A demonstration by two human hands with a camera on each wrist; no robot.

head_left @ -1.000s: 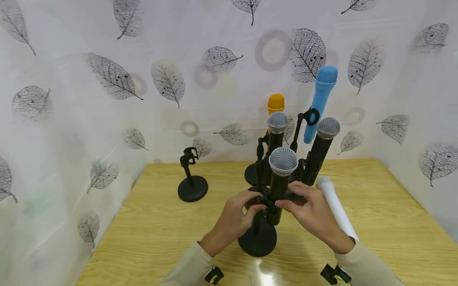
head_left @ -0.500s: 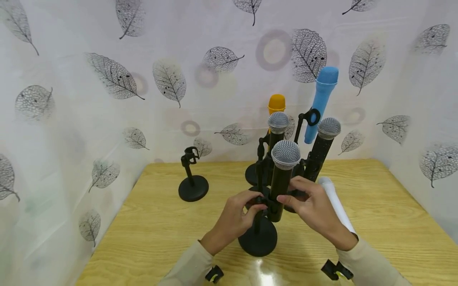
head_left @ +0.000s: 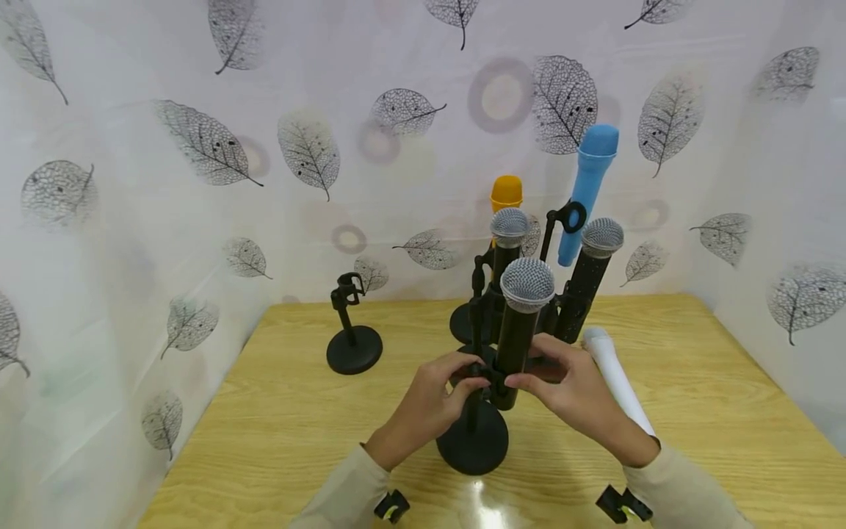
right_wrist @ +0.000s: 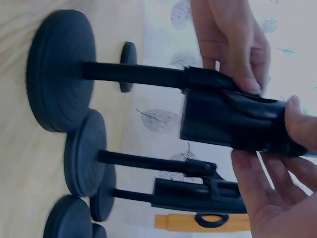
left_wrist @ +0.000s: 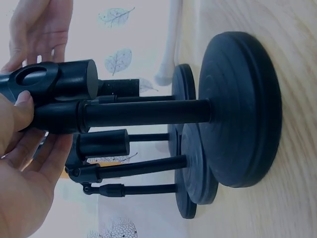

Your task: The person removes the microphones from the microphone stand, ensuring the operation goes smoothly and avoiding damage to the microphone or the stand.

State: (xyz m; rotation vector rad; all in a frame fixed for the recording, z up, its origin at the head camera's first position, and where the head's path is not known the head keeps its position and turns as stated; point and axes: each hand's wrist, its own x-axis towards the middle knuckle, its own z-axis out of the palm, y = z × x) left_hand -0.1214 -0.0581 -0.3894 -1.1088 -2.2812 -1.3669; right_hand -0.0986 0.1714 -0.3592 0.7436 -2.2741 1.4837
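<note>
In the head view a black microphone [head_left: 526, 284] with a silver mesh head leans slightly in the clip of a black desk stand [head_left: 472, 441]. My left hand [head_left: 432, 393] pinches the stand's neck beside the clip, thumb in front. Fingers and thumb of my right hand [head_left: 571, 386] grip the microphone's lower barrel at the clip. Seen from the left wrist, the clip [left_wrist: 37, 77] wraps round the barrel, whose flat end sticks out below it. The right wrist view shows the right thumb [right_wrist: 299, 121] on the barrel and the fingers round its other side.
Close behind stand microphones in stands: a silver-headed one [head_left: 510, 226], a yellow one [head_left: 507, 191], a blue one [head_left: 588, 191] and a speckled black one [head_left: 588, 279]. A white microphone [head_left: 617, 382] lies at the right. An unfilled stand [head_left: 354, 349] is at the left.
The held microphone has risen a little in the clip. My right hand moved up with it, then slid back down the barrel to the clip. The left hand has stayed on the stand.
</note>
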